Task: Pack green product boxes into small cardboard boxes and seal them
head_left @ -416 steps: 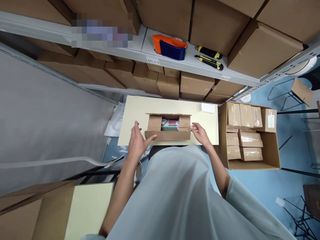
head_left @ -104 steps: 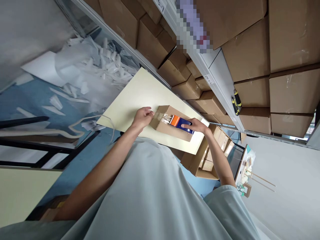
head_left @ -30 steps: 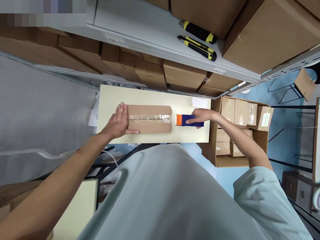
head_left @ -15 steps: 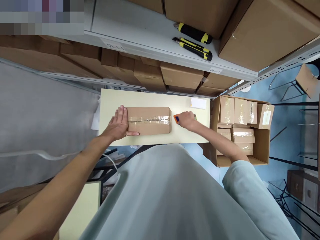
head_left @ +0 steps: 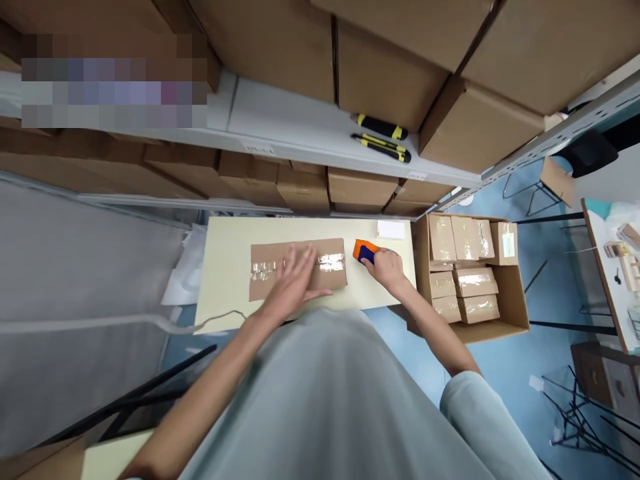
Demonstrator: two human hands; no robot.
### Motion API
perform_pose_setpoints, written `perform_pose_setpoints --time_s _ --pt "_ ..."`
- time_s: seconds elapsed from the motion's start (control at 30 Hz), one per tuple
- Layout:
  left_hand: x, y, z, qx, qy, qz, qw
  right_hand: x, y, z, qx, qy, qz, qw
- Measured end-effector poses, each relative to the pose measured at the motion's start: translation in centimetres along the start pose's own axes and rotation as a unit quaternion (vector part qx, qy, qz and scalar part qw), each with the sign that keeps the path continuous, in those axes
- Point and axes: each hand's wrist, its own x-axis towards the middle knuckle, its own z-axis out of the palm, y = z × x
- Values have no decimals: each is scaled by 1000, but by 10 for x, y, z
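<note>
Two placings had been altered since a moment earlier, both around the taped cardboard box (head_left: 328,275), which was found lying on the cream counter (head_left: 226,270). The left grip (head_left: 294,280), pressed then against the box's left end, had been brought across to the top face, where it was laid flat and spread, released, with nothing clasped, over the clear tape (head_left: 331,262) along the seam. By this shift the left end was uncovered, and shiny tape could be seen there as well as towards the right end; the stretch between was hidden. The orange and navy tape dispenser (head_left: 365,253) was clasped in the right grip (head_left: 387,268), held just beside the box's right end and not touching it, and its orange nose had been turned into fuller view. From this it was judged that the strip had already been run along the seam and was being smoothed down. Whether it was fully stuck could not be told. The white packet (head_left: 391,230) had been left near the counter's far edge, and the small boxes (head_left: 476,281) in the large carton (head_left: 514,293) at the right had been left unmoved
</note>
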Motion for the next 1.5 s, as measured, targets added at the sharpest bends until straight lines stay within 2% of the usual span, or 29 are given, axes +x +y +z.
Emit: perform_pose_setpoints --time_s 0.07,0.13,0.27,0.4,0.5,0.6,0.7,0.8,0.93,1.13,1.23,1.33,1.4,1.5 --pt "10 19 -7 -30 28 65 997 -5 -11 -21 7 34 4 999" --pt "22 31 -22 -47 67 115 990 -8 -26 -46 18 70 1 997" --pt "46 41 -65 -47 152 148 976 -3 -61 -98 61 146 -40 987" --pt "80 43 -108 -41 217 123 967 24 -89 -151 72 202 -136 967" --pt "114 46 -138 -51 242 88 965 56 -107 -189 44 224 -189 955" --pt "145 50 -168 -72 245 47 966 89 -125 -221 -7 241 -191 951" --pt "157 54 -186 -102 233 18 967 116 -139 -242 -46 250 -177 951" --pt "150 56 -184 -128 223 37 966 138 -146 -250 -52 234 -145 960" --pt "129 48 -167 -154 230 65 959 160 -150 -250 -69 216 -120 966" --pt "105 12 -143 -163 236 11 958 169 -151 -237 -85 246 -112 959" --pt "89 -13 -124 -158 238 -23 958 163 -151 -221 -81 321 -109 937" --pt "71 -38 -103 -160 238 -65 956 154 -164 -206 -72 418 -154 893" --pt "64 -49 -92 -163 239 -89 953 149 -183 -200 -70 442 -212 869" --pt "59 -56 -87 -163 258 -91 948 146 -226 -198 -67 436 -294 848"
